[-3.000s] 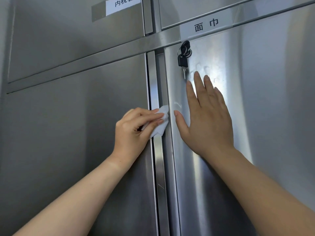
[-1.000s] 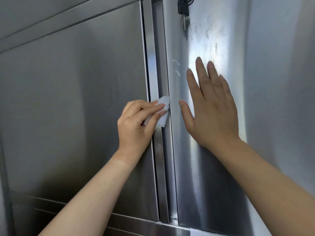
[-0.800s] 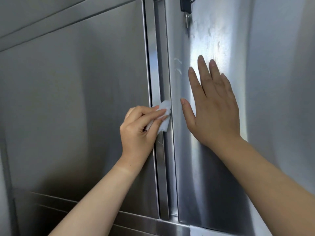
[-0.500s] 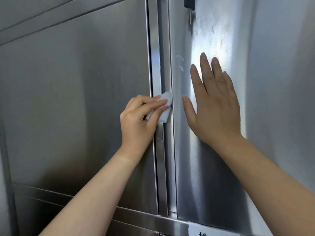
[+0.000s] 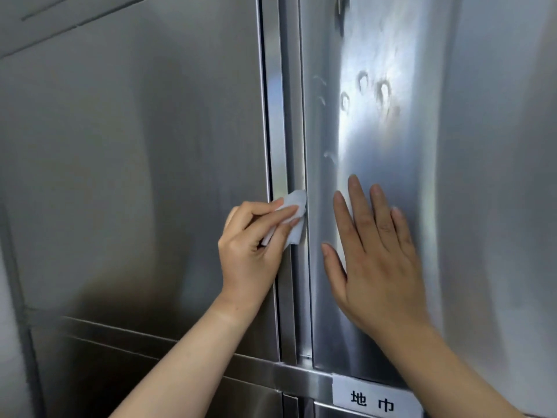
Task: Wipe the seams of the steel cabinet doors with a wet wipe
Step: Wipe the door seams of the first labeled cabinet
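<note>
Left hand (image 5: pixel 251 251) pinches a small folded white wet wipe (image 5: pixel 294 211), thumb and curled fingers closed on it, wipe pressed into the narrow vertical steel seam strip (image 5: pixel 289 116) between the two doors. Right hand (image 5: pixel 376 260) is fully open, palm and straight fingers flat on the brushed steel right cabinet door (image 5: pixel 482 176), holding nothing.

Change: both hands have dropped down the doors over the last seconds. The wipe is lower on the seam than before. The right hand has slid down too and left foggy finger marks (image 5: pixel 363 82) on the door above it. The dark key by the lock is nearly out of view at the top. A horizontal steel rail (image 5: pixel 301 378) and a white paper label with black characters (image 5: pixel 373 398) now show at the bottom.

Judgement: upper seam looks covered and the downward pass is about two-thirds done. The stretch from the wipe to the rail is left. The new marks sit on the door face, not the seam. The plain steel left cabinet door (image 5: pixel 135 176) is untouched.
</note>
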A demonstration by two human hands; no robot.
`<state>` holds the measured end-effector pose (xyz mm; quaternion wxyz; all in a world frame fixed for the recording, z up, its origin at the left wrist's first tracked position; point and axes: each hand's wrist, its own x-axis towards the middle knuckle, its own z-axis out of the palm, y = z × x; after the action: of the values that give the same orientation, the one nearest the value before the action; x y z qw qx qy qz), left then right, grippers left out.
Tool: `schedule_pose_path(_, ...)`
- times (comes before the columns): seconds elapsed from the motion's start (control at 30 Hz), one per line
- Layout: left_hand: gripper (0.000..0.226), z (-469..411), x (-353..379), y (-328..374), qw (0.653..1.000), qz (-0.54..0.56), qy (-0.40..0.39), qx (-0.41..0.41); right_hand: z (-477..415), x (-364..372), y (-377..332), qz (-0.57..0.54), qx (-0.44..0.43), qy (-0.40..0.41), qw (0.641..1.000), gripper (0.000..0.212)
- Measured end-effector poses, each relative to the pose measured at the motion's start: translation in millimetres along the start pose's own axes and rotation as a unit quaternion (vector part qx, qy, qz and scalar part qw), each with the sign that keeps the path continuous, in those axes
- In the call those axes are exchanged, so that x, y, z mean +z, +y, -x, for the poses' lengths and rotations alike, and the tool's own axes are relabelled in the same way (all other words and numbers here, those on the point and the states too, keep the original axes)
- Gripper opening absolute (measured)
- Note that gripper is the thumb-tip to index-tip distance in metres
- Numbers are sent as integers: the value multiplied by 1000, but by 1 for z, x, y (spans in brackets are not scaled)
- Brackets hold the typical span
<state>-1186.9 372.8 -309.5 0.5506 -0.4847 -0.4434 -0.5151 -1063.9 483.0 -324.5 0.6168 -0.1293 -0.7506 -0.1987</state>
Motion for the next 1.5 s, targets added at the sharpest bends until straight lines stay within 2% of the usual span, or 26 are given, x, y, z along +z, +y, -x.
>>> schedule_pose_path(0.2, 17, 14, -9, 7, 999, 0, -29, -18, 0, 1, 1, -2, 0, 4, 1000, 60)
schedule_pose_path(0.37, 37, 9, -13, 18, 996, -25, -48, -74, 1, 0, 1, 1, 4, -4, 1000, 61)
schedule_pose_path(0.6, 22, 22, -10, 28, 991, -9, -28, -132, 0, -1, 1, 0, 2, 3, 1000, 62)
schedule_pose_path(0.77, 19, 1, -9, 23, 993, -20, -30, -116, 0, 1, 1, -1, 2, 7, 1000, 62)
schedule_pose_path(0.97, 29, 26, -16, 30, 989, -21, -41, -139, 0, 1, 1, -7, 6, 7, 1000, 62)
schedule_pose_path(1.27, 22, 27, -17, 33, 988, -10, -40, -150, 1, -1, 1, -9, 7, 8, 1000, 60)
schedule_pose_path(1.5, 25, 47, -24, 40, 973, 17, -56, -225, 1, -1, 0, -6, 4, 13, 1000, 59)
